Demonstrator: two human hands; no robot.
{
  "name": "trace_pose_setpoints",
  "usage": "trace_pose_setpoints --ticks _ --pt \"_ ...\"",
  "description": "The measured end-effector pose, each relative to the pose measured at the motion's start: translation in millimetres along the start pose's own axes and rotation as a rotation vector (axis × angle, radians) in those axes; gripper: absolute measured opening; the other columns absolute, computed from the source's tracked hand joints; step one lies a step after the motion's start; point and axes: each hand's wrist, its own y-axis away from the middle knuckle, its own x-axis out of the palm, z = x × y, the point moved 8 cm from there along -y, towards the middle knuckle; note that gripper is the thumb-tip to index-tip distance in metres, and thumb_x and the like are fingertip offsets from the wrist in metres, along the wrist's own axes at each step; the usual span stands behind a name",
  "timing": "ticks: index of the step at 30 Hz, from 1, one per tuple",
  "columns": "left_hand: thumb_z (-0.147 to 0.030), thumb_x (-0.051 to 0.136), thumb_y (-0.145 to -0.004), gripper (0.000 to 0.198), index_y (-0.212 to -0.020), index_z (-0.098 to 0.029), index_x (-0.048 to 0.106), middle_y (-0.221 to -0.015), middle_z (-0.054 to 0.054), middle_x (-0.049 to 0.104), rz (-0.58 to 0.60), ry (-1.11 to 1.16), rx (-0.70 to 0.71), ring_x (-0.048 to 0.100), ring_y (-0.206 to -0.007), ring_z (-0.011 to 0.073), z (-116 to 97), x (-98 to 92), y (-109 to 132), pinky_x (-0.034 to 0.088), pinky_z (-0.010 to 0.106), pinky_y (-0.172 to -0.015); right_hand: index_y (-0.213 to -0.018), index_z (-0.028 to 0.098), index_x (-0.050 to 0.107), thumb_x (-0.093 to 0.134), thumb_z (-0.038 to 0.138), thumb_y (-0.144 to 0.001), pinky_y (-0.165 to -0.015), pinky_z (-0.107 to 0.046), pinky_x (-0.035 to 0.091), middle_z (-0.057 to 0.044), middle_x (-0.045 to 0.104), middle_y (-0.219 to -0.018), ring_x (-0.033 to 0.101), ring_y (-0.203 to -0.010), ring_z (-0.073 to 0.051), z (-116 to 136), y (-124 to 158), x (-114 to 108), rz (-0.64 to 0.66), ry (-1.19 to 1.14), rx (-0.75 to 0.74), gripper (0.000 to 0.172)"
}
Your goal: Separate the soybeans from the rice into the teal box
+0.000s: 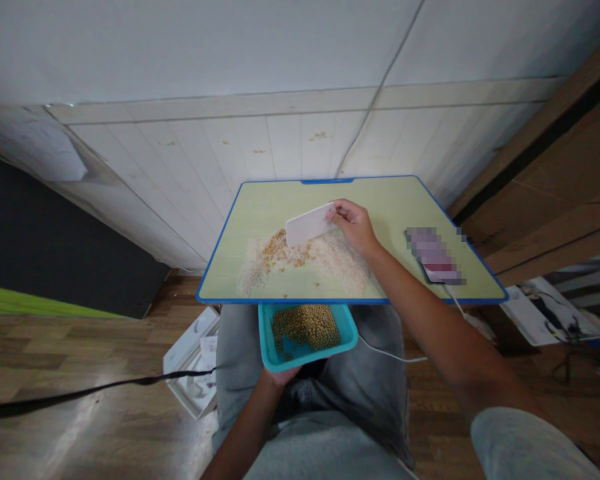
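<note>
My right hand [354, 225] is closed on a white flat scraper card [310, 225], held over a heap of white rice [330, 263] mixed with yellow beans [280, 248] on a small green table with a blue rim [350, 301]. Under the table's near edge, my left hand [281, 375] holds a teal tray [267, 340] from below. The tray is partly filled with yellow beans [307, 325]. Only a few of the left hand's fingers show beneath the tray.
A phone [436, 257] with a white cable [390, 353] lies on the table's right side. White boxes [193, 363] and a black cable [105, 389] lie on the wooden floor at left. A white wall stands behind, with wooden furniture [555, 180] at right.
</note>
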Motion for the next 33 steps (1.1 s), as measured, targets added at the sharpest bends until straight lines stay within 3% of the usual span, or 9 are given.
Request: trace_pose_setpoints --ticks 3,9,14,20,24,28,33 --pt "-0.063 0.015 -0.115 0.078 -0.158 -0.033 0.073 -0.174 0.000 0.061 -0.011 0.009 0.004 0.041 -0.172 0.0350 0.0 0.1 0.4 0.007 0.072 -0.141 -0.090 0.025 0.078 0.088 0.080 -0.075 -0.072 -0.031 0.055 -0.002 0.077 -0.088 0.072 -0.083 -0.021 -1.3 1.3 5.1 0.028 0.001 -0.008 0.058" --pt "-0.061 0.021 -0.116 0.072 -0.155 -0.032 0.074 -0.169 0.000 0.067 -0.073 -0.022 0.008 0.037 -0.174 0.0302 -1.3 -11.2 1.9 0.013 0.065 -0.143 -0.094 0.025 0.079 0.083 0.070 -0.085 -0.071 -0.030 0.052 -0.002 0.076 -0.089 0.068 -0.082 -0.019 3.0 2.3 -7.4 -0.080 0.050 -0.043 0.046" --pt "-0.059 0.022 -0.116 0.071 -0.155 -0.033 0.075 -0.164 -0.001 0.071 -0.086 -0.018 0.005 0.037 -0.174 0.0262 -0.1 -15.8 2.6 0.012 0.061 -0.144 -0.089 0.026 0.080 0.087 0.076 -0.079 -0.070 -0.031 0.053 -0.002 0.078 -0.088 0.069 -0.083 -0.021 4.9 2.9 -8.6 -0.091 0.098 -0.023 0.052" --pt "-0.058 0.018 -0.116 0.073 -0.154 -0.033 0.076 -0.164 -0.002 0.070 -0.091 -0.019 0.002 0.040 -0.173 0.0280 -0.3 -13.9 1.5 0.010 0.062 -0.144 -0.089 0.026 0.080 0.086 0.084 -0.075 -0.069 -0.030 0.053 -0.003 0.078 -0.087 0.072 -0.084 -0.022 4.4 4.1 2.2 -0.014 0.032 -0.004 0.061" --pt "-0.056 0.020 -0.117 0.071 -0.153 -0.035 0.077 -0.166 -0.004 0.068 -0.101 -0.019 0.007 0.041 -0.173 0.0280 1.0 -14.6 0.3 0.017 0.059 -0.144 -0.090 0.025 0.081 0.087 0.084 -0.074 -0.069 -0.031 0.053 -0.003 0.079 -0.087 0.073 -0.082 -0.021 3.5 4.1 3.0 -0.002 0.019 -0.007 0.061" --pt "-0.056 0.026 -0.117 0.065 -0.156 -0.036 0.074 -0.169 -0.003 0.066 -0.142 -0.042 0.024 0.038 -0.174 0.0283 1.5 -20.6 1.1 0.023 0.059 -0.143 -0.091 0.026 0.083 0.086 0.083 -0.077 -0.069 -0.032 0.054 -0.003 0.079 -0.088 0.072 -0.083 -0.022 3.4 4.9 0.5 -0.040 0.080 -0.025 0.059" --pt "-0.058 0.025 -0.117 0.067 -0.156 -0.034 0.074 -0.168 -0.004 0.068 -0.148 -0.052 0.030 0.045 -0.170 0.0290 1.1 -26.6 1.5 0.025 0.058 -0.143 -0.095 0.026 0.083 0.085 0.076 -0.082 -0.073 -0.032 0.056 -0.004 0.080 -0.092 0.072 -0.087 -0.022 4.0 4.5 -9.4 -0.114 0.081 -0.032 0.052"
